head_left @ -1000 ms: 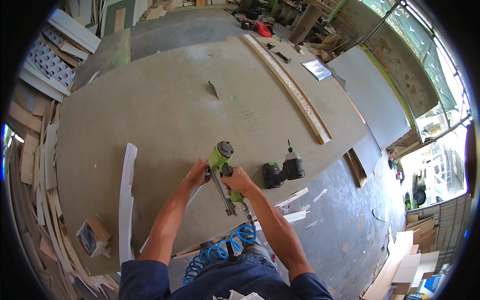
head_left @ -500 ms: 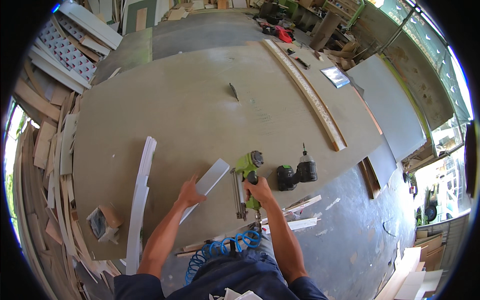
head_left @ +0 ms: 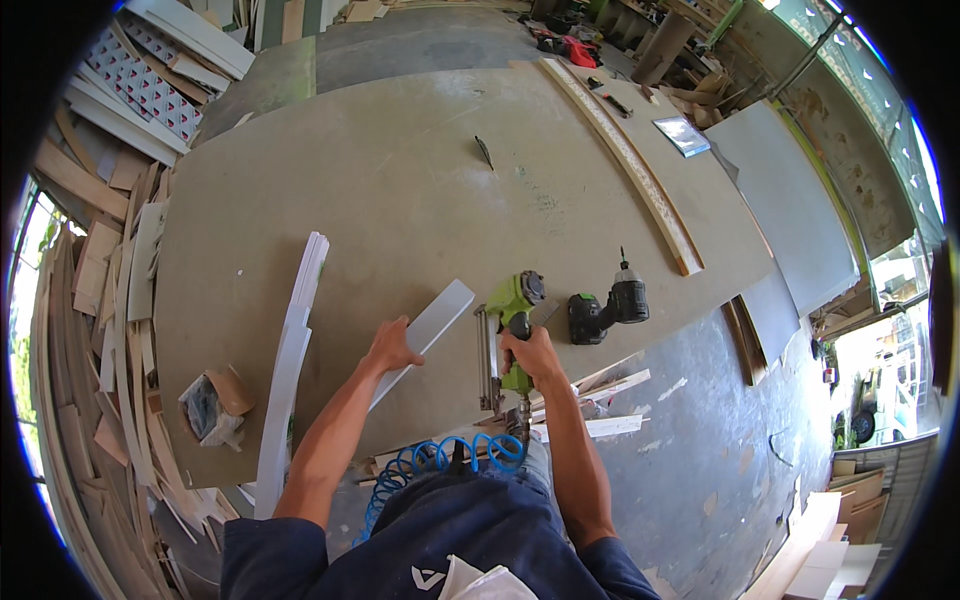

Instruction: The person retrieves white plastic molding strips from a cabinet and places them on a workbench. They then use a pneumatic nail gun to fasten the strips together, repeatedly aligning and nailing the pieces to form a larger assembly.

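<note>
1. In a workshop with scrap wood [head_left: 100, 330] stacked at 9 o'clock, a broad counter [head_left: 400, 180] fills the middle; bare floor [head_left: 690, 450] shows at 4 o'clock.
2. The left grip [head_left: 393, 345] is closed around a white board [head_left: 440, 318] near its middle. The board lies over the counter's near part, its far end pointing to 1 o'clock; whether it rests flat is hard to tell.
3. The right grip [head_left: 533, 352] is wrapped around the handle of a green nailer [head_left: 513, 295], just beside the board at 3 o'clock and apart from it. Whether a finger presses the trigger cannot be told.
4. From the nailer, a driver [head_left: 610, 305] stands at 3 o'clock, a beam [head_left: 630, 165] lies at 1 o'clock, and a blue hose [head_left: 440, 455] coils at 7 o'clock. Long white strips [head_left: 290, 370] lie at 9 o'clock from the left grip.
5. Good handling here probably means steadying the board firmly, left fingers well away from the nailer's nose, trigger finger off, and hose slack.
</note>
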A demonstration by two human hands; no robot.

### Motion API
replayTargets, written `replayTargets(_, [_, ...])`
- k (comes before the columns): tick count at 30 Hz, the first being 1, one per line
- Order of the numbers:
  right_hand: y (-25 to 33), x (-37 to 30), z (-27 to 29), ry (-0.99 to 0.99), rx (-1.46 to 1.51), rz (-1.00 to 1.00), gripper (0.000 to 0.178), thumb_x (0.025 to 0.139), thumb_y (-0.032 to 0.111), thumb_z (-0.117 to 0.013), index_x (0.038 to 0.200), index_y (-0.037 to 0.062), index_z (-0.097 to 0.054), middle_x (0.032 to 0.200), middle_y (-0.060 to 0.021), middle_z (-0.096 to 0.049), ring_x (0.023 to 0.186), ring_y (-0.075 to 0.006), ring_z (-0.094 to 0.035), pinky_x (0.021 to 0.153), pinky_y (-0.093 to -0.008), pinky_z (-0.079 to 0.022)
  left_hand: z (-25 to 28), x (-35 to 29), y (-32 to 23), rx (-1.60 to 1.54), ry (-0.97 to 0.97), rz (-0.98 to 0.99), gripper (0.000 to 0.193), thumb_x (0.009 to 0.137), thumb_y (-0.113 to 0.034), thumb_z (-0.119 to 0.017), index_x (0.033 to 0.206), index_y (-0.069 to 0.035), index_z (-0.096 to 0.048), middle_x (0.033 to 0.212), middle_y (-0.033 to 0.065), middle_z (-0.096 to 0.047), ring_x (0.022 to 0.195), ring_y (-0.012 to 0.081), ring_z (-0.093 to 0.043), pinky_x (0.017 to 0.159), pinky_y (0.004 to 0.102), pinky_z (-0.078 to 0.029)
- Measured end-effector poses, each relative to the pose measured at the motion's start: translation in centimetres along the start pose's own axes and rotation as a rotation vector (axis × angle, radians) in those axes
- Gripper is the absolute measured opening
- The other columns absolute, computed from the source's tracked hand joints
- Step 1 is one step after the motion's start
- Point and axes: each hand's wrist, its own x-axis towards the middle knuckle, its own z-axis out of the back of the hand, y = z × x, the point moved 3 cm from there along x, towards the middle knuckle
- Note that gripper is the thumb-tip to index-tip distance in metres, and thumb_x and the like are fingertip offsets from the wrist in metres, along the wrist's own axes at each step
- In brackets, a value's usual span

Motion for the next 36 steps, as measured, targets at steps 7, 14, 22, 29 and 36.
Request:
replayTargets(7, [0.8, 0.9, -3.5, 0.067, -0.062, -0.028, 0.009, 0.082, 0.005, -0.065, 0.075, -0.0009, -0.061, 0.061, -0.0075, -0.059, 0.047, -0.0178, -0.059, 0.044, -0.0336, -0.050, -0.5, 0.3, 0.4, -0.010, 0.015, -0.002, 0.087, 0.055, -0.031, -0.090, 0.125, 0.008, -0.056, 0.119, 0.0296, -0.064, 0.116, 0.0435, -0.058, 0.101, 0.0450, -0.047])
replayTargets(14, [0.7, 1.1, -4.9, 0.133, -0.165, -0.066, 0.012, 0.082, 0.006, -0.066, 0.077, -0.0037, -0.062, 0.063, -0.0081, -0.060, 0.049, -0.0169, -0.060, 0.045, -0.0333, -0.051, -0.1, -0.1, -0.4, -0.028, -0.001, 0.009, 0.089, 0.056, -0.027, -0.092, 0.128, 0.009, -0.054, 0.120, 0.0299, -0.064, 0.117, 0.0445, -0.057, 0.103, 0.0462, -0.046])
replayTargets(22, [-0.1, 0.6, -5.8, 0.172, -0.214, -0.066, 0.014, 0.082, 0.008, -0.066, 0.078, -0.0050, -0.062, 0.064, -0.0083, -0.061, 0.050, -0.0166, -0.061, 0.046, -0.0332, -0.052, -0.5, 0.0, -0.2, -0.046, 0.019, 0.023, 0.088, 0.057, -0.024, -0.092, 0.130, 0.007, -0.052, 0.116, 0.0290, -0.065, 0.117, 0.0438, -0.058, 0.103, 0.0462, -0.046])
replayTargets(29, [0.0, 0.5, -6.2, 0.182, -0.251, -0.068, 0.015, 0.082, 0.008, -0.066, 0.079, -0.0064, -0.062, 0.064, -0.0089, -0.061, 0.050, -0.0173, -0.061, 0.046, -0.0343, -0.053, -0.3, 0.0, -0.3, -0.047, 0.073, 0.054, 0.092, 0.058, -0.023, -0.092, 0.134, 0.006, -0.050, 0.123, 0.0289, -0.062, 0.123, 0.0428, -0.054, 0.106, 0.0469, -0.045])
replayTargets(36, [-0.5, 1.0, -6.1, 0.176, -0.266, -0.045, 0.015, 0.081, 0.008, -0.066, 0.079, -0.0067, -0.062, 0.063, -0.0093, -0.061, 0.050, -0.0176, -0.061, 0.046, -0.0347, -0.053, -0.1, 0.0, -0.6, -0.064, 0.092, 0.055, 0.090, 0.058, -0.023, -0.093, 0.132, 0.005, -0.051, 0.123, 0.0285, -0.062, 0.121, 0.0429, -0.056, 0.105, 0.0469, -0.046])
